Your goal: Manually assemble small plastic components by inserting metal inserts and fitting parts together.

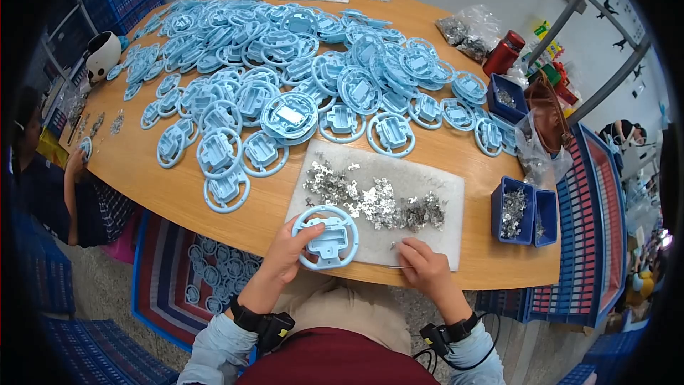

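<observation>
A light blue plastic toy steering wheel is gripped in my left hand, the thumb over its rim and the hollow boxy centre facing up. It is held over the near left edge of a white foam mat. My right hand is closed at the mat's near right edge. A tiny metal piece shows at its fingertips, and a thin metal rod sticks out from under the fingers. Loose small metal clips lie in piles on the mat, just beyond both hands.
A large heap of blue steering wheels covers the table's far and left parts. Blue bins of metal parts, a plastic bag and a red flask stand right. One person works opposite, another at left. A crate of wheels sits below.
</observation>
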Tool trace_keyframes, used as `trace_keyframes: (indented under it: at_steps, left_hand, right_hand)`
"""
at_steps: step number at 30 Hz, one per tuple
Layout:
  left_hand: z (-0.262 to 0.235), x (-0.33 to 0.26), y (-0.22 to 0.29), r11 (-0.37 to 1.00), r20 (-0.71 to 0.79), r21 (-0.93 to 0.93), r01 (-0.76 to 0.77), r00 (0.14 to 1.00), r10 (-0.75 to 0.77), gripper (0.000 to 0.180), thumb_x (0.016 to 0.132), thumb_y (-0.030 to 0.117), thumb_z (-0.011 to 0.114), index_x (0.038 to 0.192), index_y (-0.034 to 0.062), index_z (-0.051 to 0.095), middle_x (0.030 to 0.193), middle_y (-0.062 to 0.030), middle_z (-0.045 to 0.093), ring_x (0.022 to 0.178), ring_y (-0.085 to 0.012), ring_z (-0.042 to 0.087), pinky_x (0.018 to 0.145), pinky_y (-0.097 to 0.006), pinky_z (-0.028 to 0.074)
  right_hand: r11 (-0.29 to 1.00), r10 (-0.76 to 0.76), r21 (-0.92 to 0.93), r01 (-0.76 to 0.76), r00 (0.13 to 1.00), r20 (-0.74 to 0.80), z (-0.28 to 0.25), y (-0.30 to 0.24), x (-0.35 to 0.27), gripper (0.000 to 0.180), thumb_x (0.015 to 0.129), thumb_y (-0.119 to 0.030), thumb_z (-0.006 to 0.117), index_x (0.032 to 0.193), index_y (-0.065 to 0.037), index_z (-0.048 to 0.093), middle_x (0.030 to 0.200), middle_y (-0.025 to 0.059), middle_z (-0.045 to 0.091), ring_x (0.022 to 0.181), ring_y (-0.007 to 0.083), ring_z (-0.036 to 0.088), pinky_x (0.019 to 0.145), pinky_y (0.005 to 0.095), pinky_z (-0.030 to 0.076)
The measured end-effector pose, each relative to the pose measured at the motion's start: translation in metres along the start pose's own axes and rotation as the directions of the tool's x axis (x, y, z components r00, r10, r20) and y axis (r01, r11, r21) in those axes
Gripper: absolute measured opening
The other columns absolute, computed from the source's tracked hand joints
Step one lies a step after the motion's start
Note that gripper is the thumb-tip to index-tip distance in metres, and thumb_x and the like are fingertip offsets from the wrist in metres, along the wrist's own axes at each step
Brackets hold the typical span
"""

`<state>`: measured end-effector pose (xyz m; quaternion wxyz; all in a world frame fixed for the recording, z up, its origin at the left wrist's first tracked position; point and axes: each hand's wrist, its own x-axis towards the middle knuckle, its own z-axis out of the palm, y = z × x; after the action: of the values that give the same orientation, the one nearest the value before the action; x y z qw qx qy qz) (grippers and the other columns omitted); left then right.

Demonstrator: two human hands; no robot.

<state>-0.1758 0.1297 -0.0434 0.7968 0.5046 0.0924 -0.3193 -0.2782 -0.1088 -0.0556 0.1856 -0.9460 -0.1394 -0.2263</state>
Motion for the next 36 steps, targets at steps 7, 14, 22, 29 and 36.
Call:
trace_keyframes:
  at_steps: [7, 14, 22, 29, 36]
  left_hand:
    - [0.009, 0.001, -0.002, 0.997, 0.012, 0.062, -0.055, 0.998, 0.054, 0.031, 0.076, 0.017, 0.064, 0.102, 0.005, 0.052, 0.083, -0.001, 0.056, 0.068, -0.0068, 0.056, 0.048, -0.019, 0.045]
    - [0.013, 0.011, -0.005, 0.985, -0.01, 0.093, -0.147, 0.989, 0.149, 0.03, 0.076, 0.017, 0.064, 0.101, 0.005, 0.051, 0.087, -0.002, 0.056, 0.073, -0.0081, 0.056, 0.052, -0.021, 0.046]
    - [0.021, 0.007, 0.003, 0.992, 0.03, -0.109, 0.069, 0.997, -0.066, 0.029, 0.08, 0.016, 0.058, 0.105, 0.0041, 0.051, 0.092, -0.0045, 0.057, 0.079, -0.0124, 0.058, 0.064, -0.026, 0.05]
    - [0.017, 0.012, -0.009, 0.994, 0.091, -0.092, 0.062, 0.994, -0.054, 0.026, 0.083, 0.017, 0.055, 0.104, 0.0027, 0.052, 0.093, -0.0042, 0.057, 0.08, -0.0104, 0.057, 0.068, -0.024, 0.048]
    - [0.015, 0.005, -0.01, 0.986, 0.024, -0.165, -0.013, 1.0, 0.017, 0.024, 0.08, 0.014, 0.059, 0.099, 0.0022, 0.052, 0.087, -0.003, 0.056, 0.076, -0.0095, 0.056, 0.063, -0.023, 0.048]
  right_hand:
    - [0.86, 0.385, 0.34, -0.38, 0.921, 0.057, 0.006, -0.007, 0.009, 0.017, 0.068, -0.002, 0.062, 0.085, -0.005, 0.06, 0.077, 0.0073, 0.055, 0.054, 0.0205, 0.055, 0.047, 0.028, 0.045]
    - [0.895, 0.298, 0.35, -0.277, 0.955, -0.005, 0.018, 0.009, 0.02, 0.013, 0.068, -0.001, 0.06, 0.08, -0.003, 0.06, 0.07, 0.0077, 0.054, 0.054, 0.0209, 0.055, 0.048, 0.0287, 0.045]
    - [0.609, 0.461, 0.662, -0.436, 0.874, 0.152, 0.016, 0.002, 0.044, 0.005, 0.07, 0.0, 0.062, 0.074, -0.003, 0.06, 0.063, -0.0017, 0.054, 0.047, 0.0, 0.041, 0.041, 0.0155, 0.03]
    - [0.644, 0.318, 0.712, -0.279, 0.944, 0.082, 0.021, -0.025, 0.078, 0.01, 0.068, 0.002, 0.062, 0.077, -0.001, 0.062, 0.081, 0.0051, 0.06, 0.047, 0.0016, 0.044, 0.041, 0.0158, 0.034]
    - [0.735, 0.278, 0.636, -0.234, 0.96, 0.031, 0.03, -0.03, 0.076, 0.012, 0.068, 0.002, 0.061, 0.079, -0.002, 0.062, 0.084, 0.0065, 0.061, 0.054, 0.0071, 0.053, 0.044, 0.0187, 0.041]
